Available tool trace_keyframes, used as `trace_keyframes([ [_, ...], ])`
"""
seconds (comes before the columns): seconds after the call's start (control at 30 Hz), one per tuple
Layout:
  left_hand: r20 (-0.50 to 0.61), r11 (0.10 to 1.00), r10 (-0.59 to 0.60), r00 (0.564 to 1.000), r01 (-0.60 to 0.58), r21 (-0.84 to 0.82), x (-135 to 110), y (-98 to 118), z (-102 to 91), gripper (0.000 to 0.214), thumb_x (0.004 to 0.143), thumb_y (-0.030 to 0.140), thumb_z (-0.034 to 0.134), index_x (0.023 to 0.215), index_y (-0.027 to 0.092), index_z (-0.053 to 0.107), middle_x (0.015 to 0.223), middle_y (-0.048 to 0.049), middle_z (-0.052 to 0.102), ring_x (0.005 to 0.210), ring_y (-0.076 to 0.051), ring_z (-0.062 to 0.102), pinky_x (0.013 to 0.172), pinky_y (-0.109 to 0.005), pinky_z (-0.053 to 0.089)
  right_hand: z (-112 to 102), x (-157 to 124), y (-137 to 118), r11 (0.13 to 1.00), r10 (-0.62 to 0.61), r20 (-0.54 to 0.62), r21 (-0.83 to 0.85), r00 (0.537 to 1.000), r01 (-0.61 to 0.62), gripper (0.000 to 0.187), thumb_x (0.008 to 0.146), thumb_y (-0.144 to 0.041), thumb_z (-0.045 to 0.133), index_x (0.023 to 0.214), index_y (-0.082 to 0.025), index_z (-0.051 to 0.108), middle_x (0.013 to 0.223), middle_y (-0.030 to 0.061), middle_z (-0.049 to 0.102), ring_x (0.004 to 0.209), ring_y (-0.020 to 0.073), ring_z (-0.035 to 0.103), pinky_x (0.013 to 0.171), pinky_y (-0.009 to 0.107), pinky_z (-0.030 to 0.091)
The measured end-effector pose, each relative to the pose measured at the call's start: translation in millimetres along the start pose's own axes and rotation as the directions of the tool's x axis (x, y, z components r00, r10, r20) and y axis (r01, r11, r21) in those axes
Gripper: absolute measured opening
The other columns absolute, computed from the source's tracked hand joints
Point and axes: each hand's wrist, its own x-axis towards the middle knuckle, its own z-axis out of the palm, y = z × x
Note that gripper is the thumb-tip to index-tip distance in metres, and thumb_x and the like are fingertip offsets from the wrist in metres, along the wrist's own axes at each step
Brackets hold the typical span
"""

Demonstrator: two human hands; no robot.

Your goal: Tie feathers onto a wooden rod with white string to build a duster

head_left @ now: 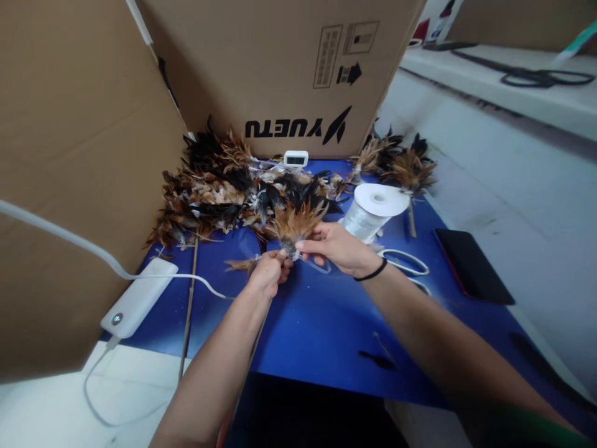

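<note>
My left hand (270, 272) is closed, pinching the base of a small bunch of brown feathers (298, 223), whose tips fan out away from me. My right hand (333, 247), with a black band at the wrist, is also closed at the quill end of this bunch, thumb and forefinger together. From between the hands a clear, ribbon-like strip (321, 267) loops out beneath my right fingers. Along my left forearm a thin stick runs downward; its upper end is hidden by the hand. Just beyond my right hand stands a white spool (370, 214) wound with shiny translucent ribbon.
Piles of brown and black feathers (209, 186) lie across the blue table (321, 336), before a large cardboard box (280, 68). A small white display (296, 159) stands there. White-handled scissors (408, 261) and a dark phone (473, 264) lie right; a cabled power bank (140, 298) lies left.
</note>
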Motion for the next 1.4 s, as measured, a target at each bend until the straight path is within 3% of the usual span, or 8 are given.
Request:
trace_keyframes([
  [0.17,0.026,0.999,0.009,1.000,-0.010,0.031,2,-2,0.5,0.027,0.086,0.028,0.049,0.063,0.013,0.046,0.048,0.0059,0.036,0.032,0.000,0.019,0.034,-0.016,0.008,9,-2,22,0.998,0.035,-0.055,-0.051,0.998,-0.037,0.026,0.066,-0.031,0.071,0.080,-0.012,0.060,0.054,-0.0010,0.060,0.034,0.0038,0.042,0.030,0.016,0.029],
  [0.47,0.035,0.998,0.039,0.999,-0.040,0.047,1,-4,2.3,0.026,0.084,0.029,0.052,0.066,0.011,0.051,0.054,0.0036,0.043,0.032,0.001,0.021,0.034,-0.016,0.007,12,4,29,0.997,0.031,-0.145,-0.065,0.989,-0.041,0.027,0.065,-0.034,0.071,0.078,-0.014,0.057,0.051,-0.0040,0.056,0.034,0.0040,0.039,0.031,0.017,0.028],
  [0.73,0.047,0.999,0.032,0.998,-0.033,0.031,4,-5,1.2,0.023,0.084,0.022,0.048,0.065,0.010,0.052,0.059,-0.0006,0.052,0.032,0.000,0.025,0.033,-0.016,0.009,7,11,52,0.934,-0.196,-0.112,-0.324,0.974,0.151,0.022,0.073,-0.037,0.062,0.069,-0.016,0.057,0.057,-0.0007,0.060,0.052,0.0094,0.053,0.052,0.021,0.042],
  [1.03,0.033,1.000,0.016,0.999,-0.016,0.004,2,-4,1.8,0.022,0.080,0.027,0.056,0.066,0.011,0.050,0.056,0.0033,0.043,0.034,0.001,0.022,0.035,-0.015,0.008,16,13,63,0.933,-0.198,-0.275,-0.347,0.941,0.095,0.029,0.072,-0.037,0.062,0.057,-0.017,0.048,0.050,-0.0017,0.056,0.050,0.0119,0.056,0.047,0.021,0.037],
  [1.17,-0.001,1.000,0.007,1.000,-0.007,-0.013,1,-4,2.0,0.022,0.081,0.026,0.055,0.067,0.013,0.046,0.055,0.0041,0.042,0.034,0.001,0.022,0.036,-0.015,0.009,14,13,60,0.926,-0.212,-0.271,-0.361,0.939,0.105,0.018,0.073,-0.033,0.061,0.069,-0.017,0.055,0.056,-0.0008,0.061,0.050,0.0127,0.057,0.051,0.023,0.042],
  [1.27,-0.020,0.999,0.002,1.000,-0.003,-0.034,1,-4,2.2,0.021,0.082,0.024,0.053,0.066,0.015,0.043,0.052,0.0045,0.043,0.034,0.000,0.023,0.036,-0.016,0.010,12,5,39,0.826,-0.416,-0.362,-0.534,0.834,0.180,0.023,0.077,-0.029,0.058,0.096,-0.016,0.059,0.075,0.0028,0.066,0.063,0.0139,0.061,0.063,0.027,0.047],
  [1.33,-0.039,0.998,-0.013,0.999,0.011,-0.055,1,-5,2.7,0.021,0.082,0.021,0.052,0.064,0.015,0.043,0.051,0.0044,0.043,0.034,-0.001,0.025,0.036,-0.016,0.011,16,-1,19,0.677,-0.578,-0.312,-0.699,0.754,0.229,0.026,0.082,-0.026,0.053,0.105,-0.017,0.059,0.089,0.0063,0.066,0.077,0.0154,0.061,0.073,0.029,0.047],
  [1.4,-0.077,0.996,-0.037,0.996,0.031,-0.083,2,-7,3.3,0.022,0.081,0.020,0.053,0.062,0.014,0.045,0.048,0.0049,0.041,0.034,-0.001,0.026,0.036,-0.016,0.014,28,-1,2,0.475,-0.603,-0.083,-0.836,0.793,0.274,0.021,0.085,-0.024,0.050,0.100,-0.019,0.063,0.097,0.0073,0.065,0.089,0.0171,0.059,0.081,0.030,0.045],
])
